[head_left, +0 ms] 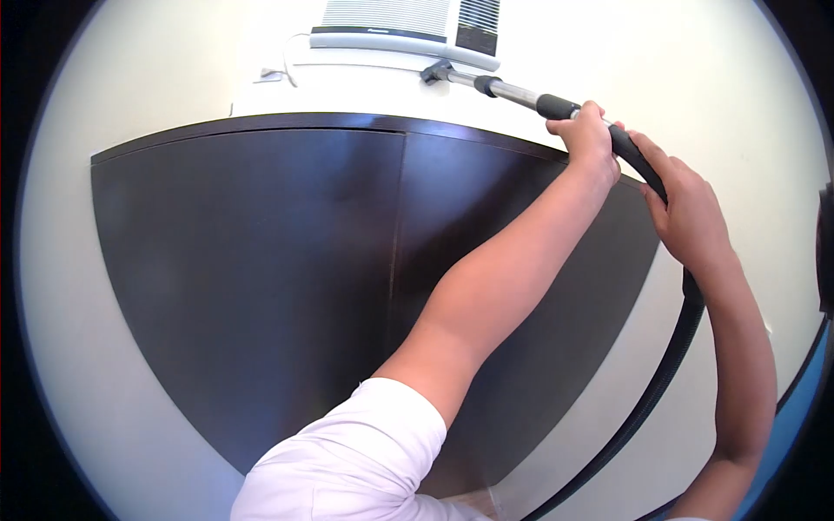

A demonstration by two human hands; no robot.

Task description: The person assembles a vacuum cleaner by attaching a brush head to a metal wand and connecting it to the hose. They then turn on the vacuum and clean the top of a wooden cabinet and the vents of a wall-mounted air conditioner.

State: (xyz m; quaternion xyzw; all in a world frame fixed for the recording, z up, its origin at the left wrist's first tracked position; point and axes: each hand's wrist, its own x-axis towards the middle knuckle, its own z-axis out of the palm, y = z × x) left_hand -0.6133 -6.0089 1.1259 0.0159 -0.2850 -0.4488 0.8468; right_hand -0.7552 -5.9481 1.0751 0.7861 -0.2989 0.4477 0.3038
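Both hands hold a vacuum cleaner's metal tube, raised toward the upper wall. My left hand is closed round the tube just behind its black grip collar. Lower and to the right, my right hand wraps round the curved black handle. A small dark nozzle at the tube's far end is against or close to the wall, just under the air conditioner; exact contact cannot be told. From the handle a black ribbed hose hangs down past my right forearm.
A dark two-door headboard or cabinet stands against the pale wall below the air conditioner. A cable and socket are on the wall left of the nozzle. Something blue and a dark object show at the right edge.
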